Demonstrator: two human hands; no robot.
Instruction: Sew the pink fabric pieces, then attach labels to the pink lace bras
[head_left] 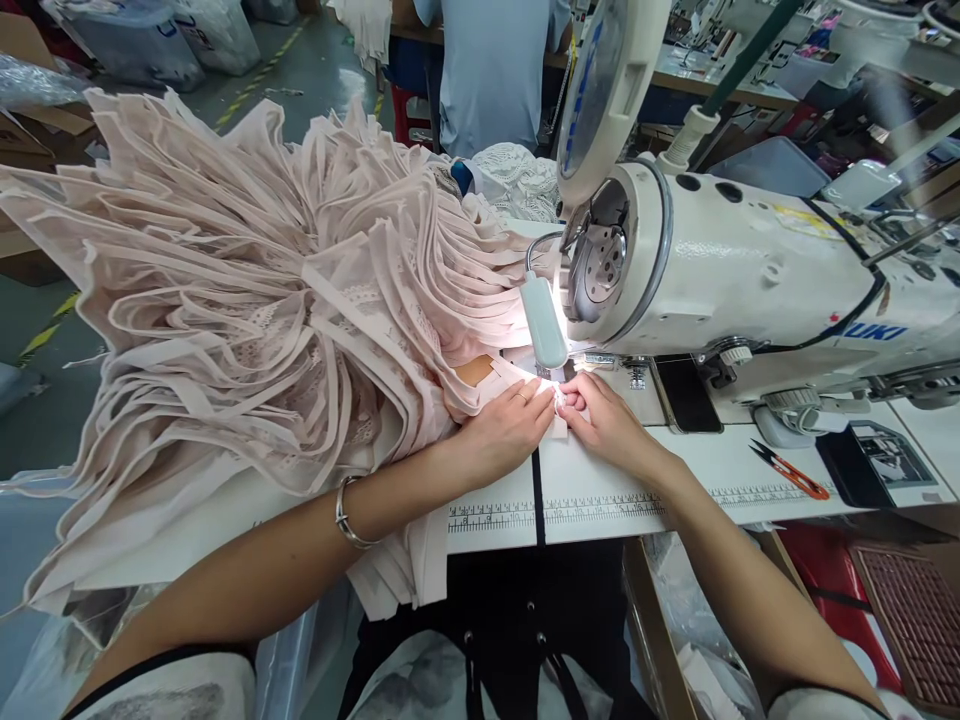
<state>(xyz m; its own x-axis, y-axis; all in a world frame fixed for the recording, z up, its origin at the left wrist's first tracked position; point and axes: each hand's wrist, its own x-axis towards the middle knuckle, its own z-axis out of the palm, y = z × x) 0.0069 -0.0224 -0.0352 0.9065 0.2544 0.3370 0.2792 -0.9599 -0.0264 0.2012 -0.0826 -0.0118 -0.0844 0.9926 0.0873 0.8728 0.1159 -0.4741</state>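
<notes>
Both hands meet at the needle area of a white sewing machine, under a small lit lamp. My left hand presses on a pale pink fabric piece, its fingers together at the edge near the needle. Close beside it, my right hand pinches the end of the same piece between thumb and fingers. A big heap of pale pink garments, with lace parts, spreads to the left and hangs over the table's front edge. The needle itself is hidden behind the lamp.
Orange-handled thread snips lie on the right of the white table, which has a printed ruler. A dark phone rests by the machine. White lace is piled behind. A person in a blue shirt sits ahead.
</notes>
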